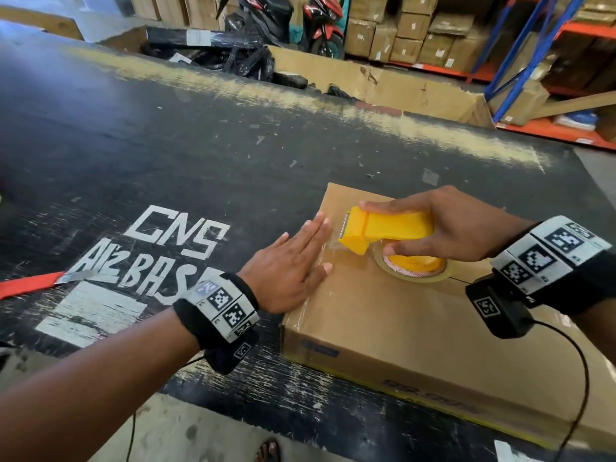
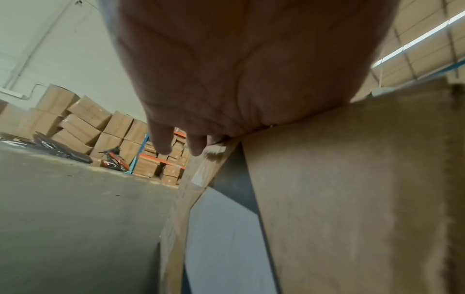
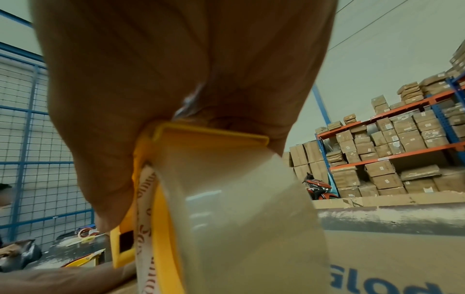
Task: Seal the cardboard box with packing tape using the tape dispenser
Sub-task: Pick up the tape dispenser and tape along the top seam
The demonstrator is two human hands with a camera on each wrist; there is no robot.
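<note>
I find the flat brown cardboard box (image 1: 416, 328) at the black worktable's (image 1: 166, 145) near-right corner, about four o'clock. My left hand (image 1: 290, 265) lies flat, fingers straight, on its left top edge. At its three o'clock, my right hand (image 1: 443, 225) grips the yellow plastic tape dispenser (image 1: 383, 228), whose clear tape roll (image 1: 413, 266) touches the box top. Glossy tape spans between both.

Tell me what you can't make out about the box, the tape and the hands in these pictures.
- Head view: the cardboard box runs off the right edge; printing on its side is blurred.
- Head view: tape under the left hand is hidden.
- Right wrist view: the right hand hides the tape dispenser cutter.
- Left wrist view: fingertips are blurred.
</note>
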